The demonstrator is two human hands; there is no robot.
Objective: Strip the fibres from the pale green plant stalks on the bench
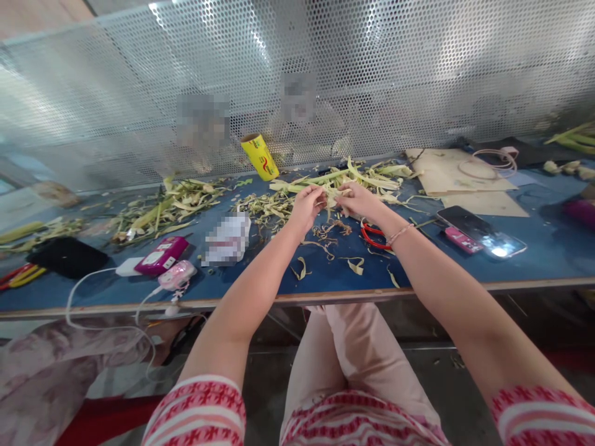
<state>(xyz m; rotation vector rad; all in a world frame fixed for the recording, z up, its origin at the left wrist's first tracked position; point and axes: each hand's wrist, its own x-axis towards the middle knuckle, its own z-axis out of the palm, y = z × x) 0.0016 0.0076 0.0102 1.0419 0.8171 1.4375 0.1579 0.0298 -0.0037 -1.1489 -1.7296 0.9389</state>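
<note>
My left hand [307,209] and my right hand [357,199] are close together over the middle of the table. Between their fingertips they pinch a pale yellow-green, husk-like plant piece [331,197]. Its exact form is partly hidden by the fingers. Behind the hands lies a heap of long pale green leaf strips [372,175]. Shorter curled scraps [267,207] spread to the left of them. Red loops [374,236], which look like scissor handles, rest beside my right wrist. A few loose peels [356,266] lie nearer the front edge.
The blue table [260,279] runs against a perforated metal screen [395,80]. On it are a yellow tube [260,158], a purple device [162,255] with white cables, a black pouch [67,258], a phone [481,231] with its light on, and cardboard [455,170]. Another person's leg [60,371] shows at left.
</note>
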